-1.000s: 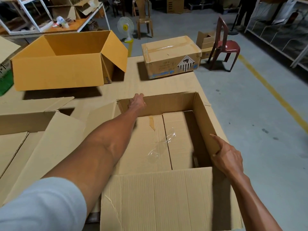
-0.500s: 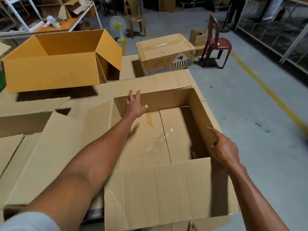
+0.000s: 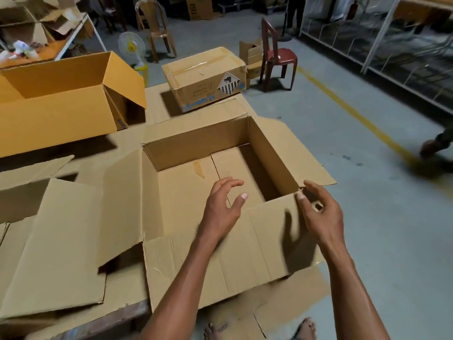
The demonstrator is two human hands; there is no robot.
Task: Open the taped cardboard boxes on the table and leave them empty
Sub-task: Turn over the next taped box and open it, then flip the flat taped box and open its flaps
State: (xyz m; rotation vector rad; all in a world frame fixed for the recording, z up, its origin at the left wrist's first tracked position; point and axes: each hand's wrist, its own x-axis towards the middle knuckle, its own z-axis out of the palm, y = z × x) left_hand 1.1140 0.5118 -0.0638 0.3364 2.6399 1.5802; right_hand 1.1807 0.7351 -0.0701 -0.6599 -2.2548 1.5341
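**Both hands hovering over the opened brown box**

The open brown box is sitting at the near right corner of the cardboard-covered table, all four flaps folded outward, and its floor is showing bare cardboard with a scrap of tape on the seam. The left hand is hanging over the box's near edge, fingers loosely spread and gently curled, holding nothing. The right hand is floating at the near right corner of the box, fingers relaxed and slightly bent, fingertips just beside the corner; whether they are touching the cardboard is hard to tell through the blur.

Further back, the sealed box with the striped diamond label is waiting near the table's far edge, tape running across its top. To the left, the yellow box is lying open, and another opened brown box is sprawling at the near left. On the floor beyond, a red chair and a small fan are standing.
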